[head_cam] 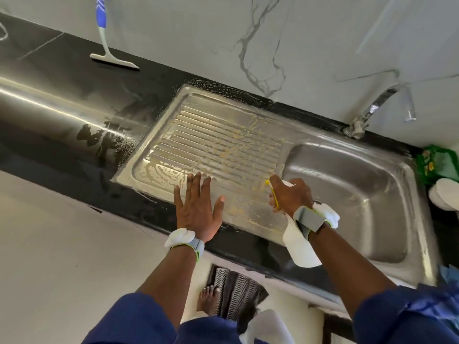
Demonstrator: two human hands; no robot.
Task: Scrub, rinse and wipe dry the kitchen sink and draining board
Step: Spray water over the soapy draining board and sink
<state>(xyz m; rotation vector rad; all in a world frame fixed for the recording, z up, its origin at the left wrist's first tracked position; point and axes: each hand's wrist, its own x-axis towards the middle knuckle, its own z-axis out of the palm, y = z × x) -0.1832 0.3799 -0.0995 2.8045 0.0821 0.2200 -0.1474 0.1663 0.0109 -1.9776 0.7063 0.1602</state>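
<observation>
Head view: right hand point(290, 194) round spray bottle point(300, 247), left hand point(196, 209) (fingers point(196, 182) splayed) over ribbed steel draining board point(223, 140)

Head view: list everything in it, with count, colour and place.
basin: one, steel, right side
draining board: one, steel, foamy, left of basin
tap: one, chrome, behind basin
counter: one, black, wet, around sink
squeegee: one, blue and white, back left, against wall
packet: one, green, right of basin
spray bottle: one, white with yellow trigger, above board's near edge
mat: one, striped, on floor
left hand: fingers spread, over board's near edge
right hand: grips spray bottle
</observation>
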